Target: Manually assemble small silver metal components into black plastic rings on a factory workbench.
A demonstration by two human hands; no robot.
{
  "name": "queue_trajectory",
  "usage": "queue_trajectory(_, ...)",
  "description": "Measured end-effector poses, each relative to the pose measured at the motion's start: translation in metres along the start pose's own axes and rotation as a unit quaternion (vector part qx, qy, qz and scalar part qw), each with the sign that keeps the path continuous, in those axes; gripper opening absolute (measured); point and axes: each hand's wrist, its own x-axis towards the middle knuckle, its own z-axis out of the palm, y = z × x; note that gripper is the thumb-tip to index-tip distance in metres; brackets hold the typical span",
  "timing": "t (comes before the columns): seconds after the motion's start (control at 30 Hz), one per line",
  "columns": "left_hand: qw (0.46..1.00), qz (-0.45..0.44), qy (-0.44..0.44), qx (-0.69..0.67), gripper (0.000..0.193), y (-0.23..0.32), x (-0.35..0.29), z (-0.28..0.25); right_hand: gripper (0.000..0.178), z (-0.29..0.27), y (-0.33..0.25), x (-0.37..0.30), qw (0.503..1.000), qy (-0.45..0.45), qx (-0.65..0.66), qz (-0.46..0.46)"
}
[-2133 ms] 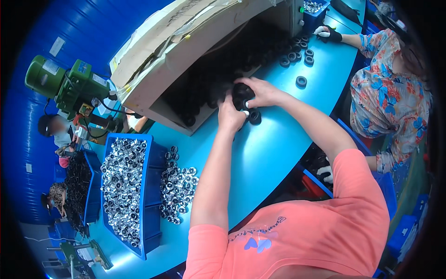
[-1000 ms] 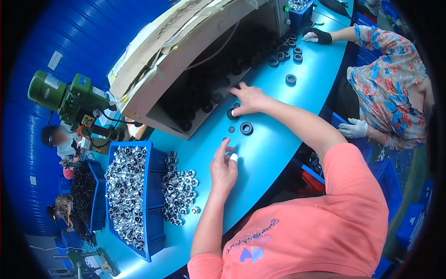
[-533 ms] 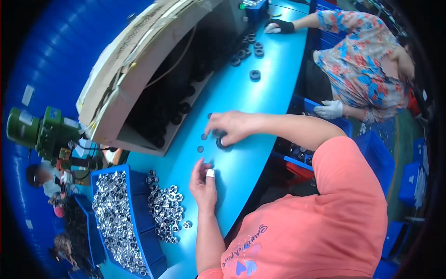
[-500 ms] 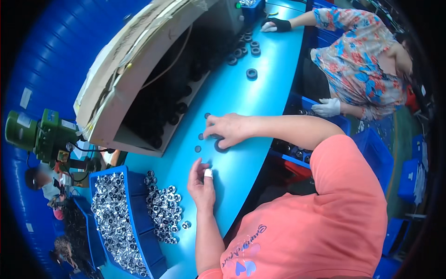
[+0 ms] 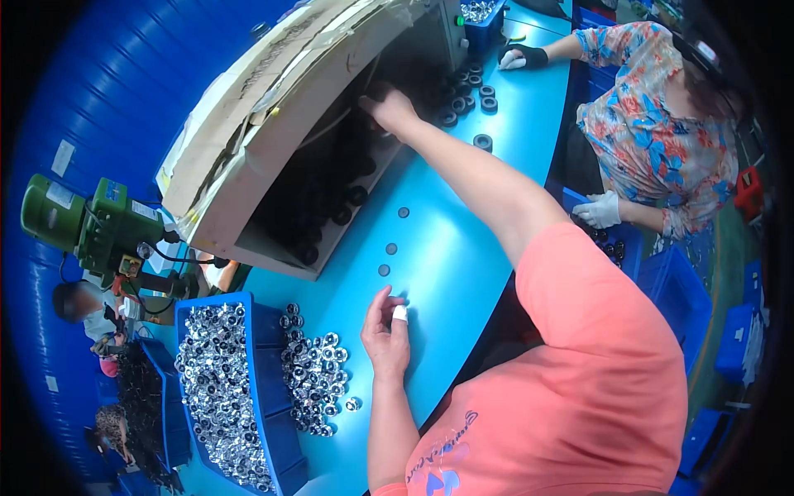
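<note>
So the right hand (image 5: 389,109) has shot up from the small dark discs (image 5: 390,248) on the turquoise table (image 5: 463,273) and is now buried in the open cardboard box (image 5: 273,165) at upper centre, among the black rings (image 5: 331,215) piled inside. Fingers look curled, but whether they've clamped onto a ring I can't tell. Looks like another grab from the stock. The left hand (image 5: 386,339) has barely moved: lower centre, flat-ish on the table, fingers loosely together, a white tape wrap on one fingertip, holding nothing I can see.

Packaging-wise: the box is plain brown with a pale flap on top. A blue bin (image 5: 219,380) of shiny metal parts sits lower left, more spilled beside it. White stickers dot the blue wall far left and the green machine (image 5: 91,227).
</note>
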Motion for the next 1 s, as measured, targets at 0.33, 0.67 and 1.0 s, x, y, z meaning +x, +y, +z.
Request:
queue_trajectory(0.33,1.0,0.003,-0.005,-0.01,0.046,-0.005,0.0,-0.001,0.047,-0.163,0.051,-0.1,0.915,-0.035,-0.393,-0.084)
queue_trajectory(0.67,1.0,0.02,0.02,0.011,0.041,0.0,-0.001,-0.004,0.038,-0.091,0.038,-0.045,0.993,-0.099,-0.031,-0.049)
queue_trajectory(1.0,1.0,-0.005,-0.004,-0.015,0.039,-0.005,0.0,-0.006,0.011,0.029,0.004,0.032,0.963,-0.032,0.266,0.036)
